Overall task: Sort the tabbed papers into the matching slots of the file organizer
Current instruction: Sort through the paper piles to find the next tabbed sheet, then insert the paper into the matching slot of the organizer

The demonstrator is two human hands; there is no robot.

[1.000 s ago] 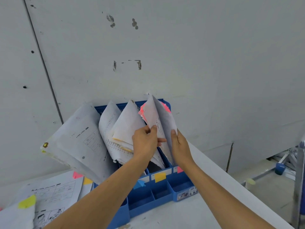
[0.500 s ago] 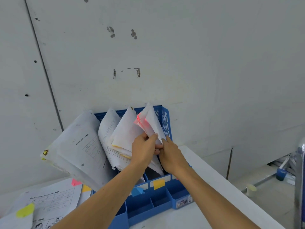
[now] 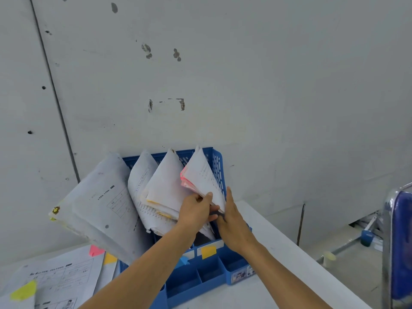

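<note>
A blue file organizer [image 3: 217, 166] stands against the wall with leaning bundles of paper in its slots. My left hand [image 3: 196, 211] pinches the lower edge of the pink-tabbed bundle [image 3: 201, 177] in the rightmost slot. My right hand [image 3: 231, 221] lies flat with straight fingers against the right side of that bundle. Another bundle [image 3: 165, 188] leans just left, and a big bundle [image 3: 98, 206] droops far left. Yellow [image 3: 208, 252] and blue [image 3: 184, 262] labels mark the slot fronts.
Loose sheets [image 3: 60, 279] with pink [image 3: 95, 250], orange [image 3: 109, 258] and yellow [image 3: 23, 291] tabs lie on the white table [image 3: 278, 253] at the left. A blue chair back [image 3: 400, 241] stands at the right edge. The grey wall rises close behind.
The spread pink-tabbed sheets have been closed into one bundle inside the right slot. My right hand moved from the outer sheet to lie flat against the bundle's side. The view tilted upward.
</note>
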